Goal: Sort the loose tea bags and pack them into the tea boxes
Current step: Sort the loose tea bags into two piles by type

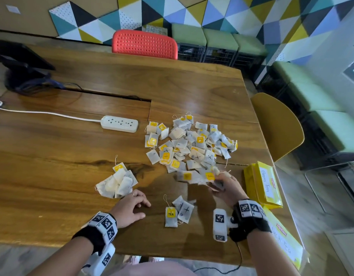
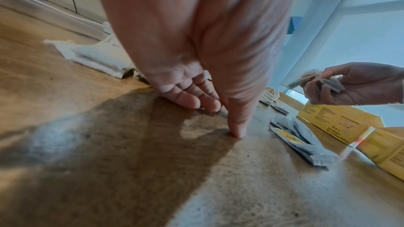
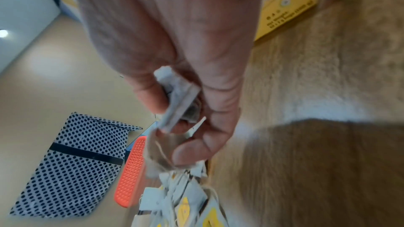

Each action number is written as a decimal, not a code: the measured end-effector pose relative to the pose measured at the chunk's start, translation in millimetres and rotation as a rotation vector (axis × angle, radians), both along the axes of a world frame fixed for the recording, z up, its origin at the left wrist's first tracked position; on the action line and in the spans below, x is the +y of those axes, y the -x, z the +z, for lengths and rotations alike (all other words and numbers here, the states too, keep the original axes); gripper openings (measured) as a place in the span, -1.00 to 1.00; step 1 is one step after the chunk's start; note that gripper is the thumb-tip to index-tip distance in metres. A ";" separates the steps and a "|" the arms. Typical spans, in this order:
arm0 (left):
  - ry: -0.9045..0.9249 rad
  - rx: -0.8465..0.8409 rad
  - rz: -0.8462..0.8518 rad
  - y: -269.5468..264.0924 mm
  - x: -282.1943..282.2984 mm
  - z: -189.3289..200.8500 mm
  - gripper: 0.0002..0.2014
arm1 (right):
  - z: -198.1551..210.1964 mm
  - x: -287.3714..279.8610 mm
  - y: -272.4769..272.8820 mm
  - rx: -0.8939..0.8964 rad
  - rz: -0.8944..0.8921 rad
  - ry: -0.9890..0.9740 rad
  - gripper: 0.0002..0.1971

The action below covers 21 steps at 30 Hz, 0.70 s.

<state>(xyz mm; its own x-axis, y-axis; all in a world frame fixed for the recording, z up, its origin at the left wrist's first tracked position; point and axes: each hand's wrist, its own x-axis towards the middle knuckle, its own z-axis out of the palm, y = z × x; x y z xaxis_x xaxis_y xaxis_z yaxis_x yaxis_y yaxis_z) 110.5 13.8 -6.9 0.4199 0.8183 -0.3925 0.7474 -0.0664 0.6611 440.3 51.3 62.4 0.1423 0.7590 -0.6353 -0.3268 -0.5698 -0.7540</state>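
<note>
1. Head view, far left: small sorted heap of pale paper tea bags, just beyond left hand, fingertips on wooden table, holding nothing.
2. Centre: big unsorted pile of white, yellow-tagged tea bags.
3. Right: right hand pinching several tea bags; yellow cardboard tea box marked Green Tea just to its right, long axis running away.

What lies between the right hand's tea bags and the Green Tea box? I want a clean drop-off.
Nothing visible: the right hand holds tea bags just left of the Green Tea box, with only bare table between. Whether the box is open cannot be told.
</note>
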 end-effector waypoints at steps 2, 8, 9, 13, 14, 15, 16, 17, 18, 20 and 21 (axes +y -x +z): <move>-0.011 0.019 -0.005 -0.5 0.8 0.1 -0.71 | -0.7 -9.7 4.6 0.130 0.021 -0.007 -0.90; -0.019 0.023 0.036 -2.0 -0.5 -0.5 -0.73 | -13.0 -18.3 12.4 0.109 -0.028 0.024 -0.83; -0.021 0.020 0.046 -3.1 -0.4 0.4 -0.73 | -13.3 -18.9 13.3 0.066 -0.007 0.024 -0.87; -0.065 0.008 0.098 -13.2 4.4 11.2 -0.78 | -17.0 -22.4 13.7 -0.021 0.117 -0.009 -0.85; -0.089 -0.009 0.107 -17.9 6.2 15.5 -0.78 | -17.3 -23.3 14.4 -0.054 0.168 -0.017 -0.84; -0.112 -0.034 0.111 -23.1 8.2 20.4 -0.78 | -16.8 -23.6 16.6 -0.081 0.220 -0.025 -0.84; -0.133 -0.063 0.108 -29.1 10.1 25.6 -0.78 | -16.3 -23.8 19.9 -0.105 0.267 -0.020 -0.83; -0.158 -0.093 0.100 -35.4 12.3 31.0 -0.79 | -16.0 -23.7 23.9 -0.127 0.313 -0.013 -0.80; -0.182 -0.120 0.093 -41.4 14.3 36.4 -0.80 | -15.2 -23.2 28.8 -0.156 0.356 -0.016 -0.78; -0.200 -0.168 0.093 -53.2 18.0 46.1 -0.80 | -11.9 -23.5 37.6 -0.226 0.453 -0.061 -0.77; -0.201 -0.185 0.101 -58.5 19.7 49.8 -0.78 | -10.5 -24.4 41.4 -0.268 0.500 -0.096 -0.76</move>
